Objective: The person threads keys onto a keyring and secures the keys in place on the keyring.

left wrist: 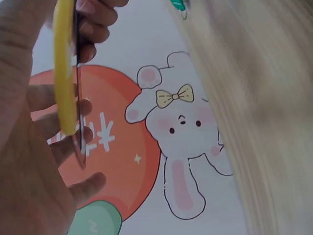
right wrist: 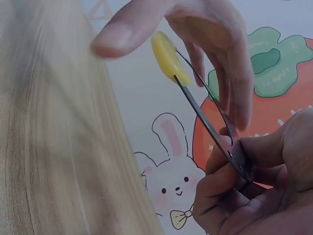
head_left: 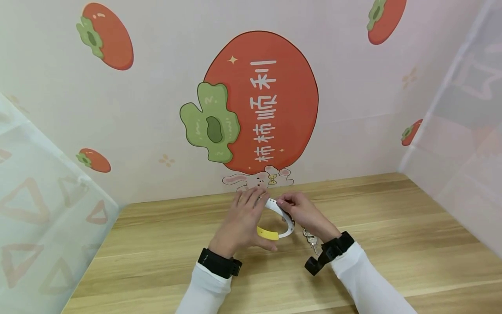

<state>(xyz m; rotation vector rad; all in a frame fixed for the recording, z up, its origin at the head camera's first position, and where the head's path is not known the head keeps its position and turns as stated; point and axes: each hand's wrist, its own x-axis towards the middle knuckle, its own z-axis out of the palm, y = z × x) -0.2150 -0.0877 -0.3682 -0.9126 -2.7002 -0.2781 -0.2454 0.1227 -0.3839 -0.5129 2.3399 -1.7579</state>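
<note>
My right hand (head_left: pixel 307 213) pinches a flat metal ring (head_left: pixel 289 221) between thumb and curled fingers. A yellow plastic section (head_left: pixel 268 234) forms part of the ring. In the right wrist view, two thin metal bars (right wrist: pixel 208 115) run from the yellow piece toward the pinching fingers. My left hand (head_left: pixel 241 222) is beside the ring, its fingers extended and spread behind it and the thumb apart below. In the left wrist view, the left palm faces the yellow edge, and no grip shows. What kind of object the ring is, I cannot tell.
Keys (head_left: pixel 311 242) lie on the wooden table (head_left: pixel 157 248) below my right hand, partly hidden by its wrist. A small green item (left wrist: pixel 178 5) shows at the top of the left wrist view. A printed wall (head_left: pixel 157 87) rises behind the table.
</note>
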